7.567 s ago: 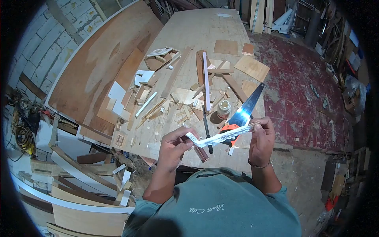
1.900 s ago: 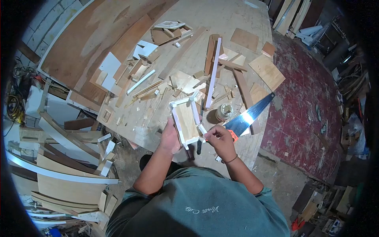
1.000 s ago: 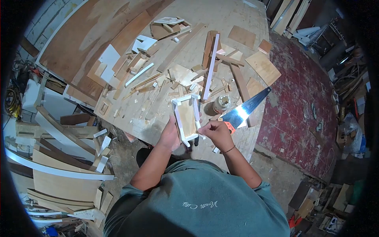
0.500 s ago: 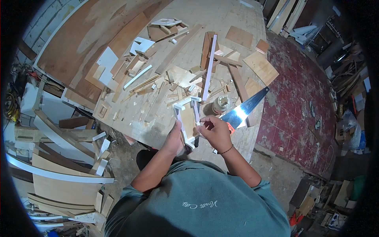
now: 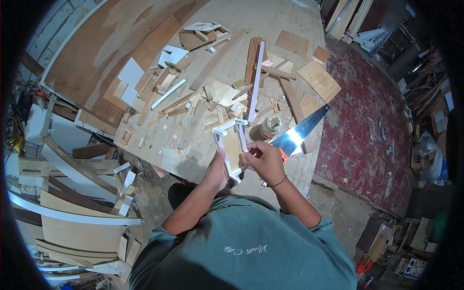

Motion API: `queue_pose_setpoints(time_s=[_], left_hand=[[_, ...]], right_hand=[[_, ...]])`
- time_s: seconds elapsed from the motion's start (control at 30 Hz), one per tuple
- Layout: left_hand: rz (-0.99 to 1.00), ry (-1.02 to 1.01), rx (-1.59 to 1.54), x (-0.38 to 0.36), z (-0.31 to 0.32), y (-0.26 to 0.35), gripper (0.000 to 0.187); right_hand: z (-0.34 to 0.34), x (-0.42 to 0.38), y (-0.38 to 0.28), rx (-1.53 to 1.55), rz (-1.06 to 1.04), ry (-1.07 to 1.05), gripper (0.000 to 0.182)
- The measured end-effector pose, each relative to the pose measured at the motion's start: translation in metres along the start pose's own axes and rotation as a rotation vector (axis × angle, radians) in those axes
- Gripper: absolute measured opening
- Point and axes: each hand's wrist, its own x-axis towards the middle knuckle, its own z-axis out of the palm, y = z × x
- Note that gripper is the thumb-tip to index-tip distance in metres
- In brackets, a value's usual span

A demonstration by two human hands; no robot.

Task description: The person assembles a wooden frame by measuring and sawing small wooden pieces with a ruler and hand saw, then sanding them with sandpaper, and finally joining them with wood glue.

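Observation:
A small wooden box (image 5: 232, 140) with white and pale-lilac edge strips is held over the near edge of the workbench. Its open side faces up, and its bottom is bare wood. Along the left wall, my left hand (image 5: 216, 171) is closed around the box, thumb up. My right hand (image 5: 265, 162) is closed in a pinch at the right wall, low down; whether a small piece is also between its fingertips is hidden. A glass jar (image 5: 272, 126) stands just beyond my right hand, beside a handsaw (image 5: 302, 129) with an orange handle partly behind that hand.
The workbench (image 5: 183, 162) carries wood offcuts and shavings. A long lilac-edged strip (image 5: 256, 82) lies beyond the box, with plywood squares (image 5: 319, 83) to the right. Curved panels (image 5: 77, 212) are stacked on the floor at left. Red tiled floor (image 5: 357, 130) extends at right.
The box and both hands have shifted only slightly. My right fingers now cover more of the right wall, where a pale spot showed before. The jar and saw stay put.

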Motion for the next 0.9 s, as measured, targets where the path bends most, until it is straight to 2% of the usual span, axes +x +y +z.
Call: queue_pose_setpoints(time_s=[0.1, 0.2, 0.27, 0.57, 0.73, 0.9], left_hand=[[0.021, -0.011, -0.003, 0.001, 0.009, 0.012, 0.069], [0.039, -0.007, 0.003, 0.003, 0.005, 0.015, 0.073], [0.029, 0.013, -0.014, 0.003, 0.004, 0.018, 0.073], [-0.009, -0.14, -0.1, 0.0, 0.01, 0.034, 0.073], [-0.02, -0.08, -0.014, -0.003, 0.014, 0.033, 0.071], [-0.023, -0.036, -0.058, -0.006, 0.016, 0.03, 0.07]], right_hand=[[-0.004, -0.001, -0.001, 0.083, 0.025, -0.03, 0.024], [-0.009, -0.003, 0.006, 0.259, -0.054, -0.037, 0.022], [-0.015, -0.001, 0.007, 0.11, -0.223, -0.147, 0.02], [-0.024, -0.002, -0.013, 0.006, -0.42, -0.155, 0.019], [-0.023, -0.005, -0.011, 0.008, -0.424, -0.15, 0.018], [-0.024, -0.012, -0.017, 0.005, -0.358, -0.147, 0.02]])
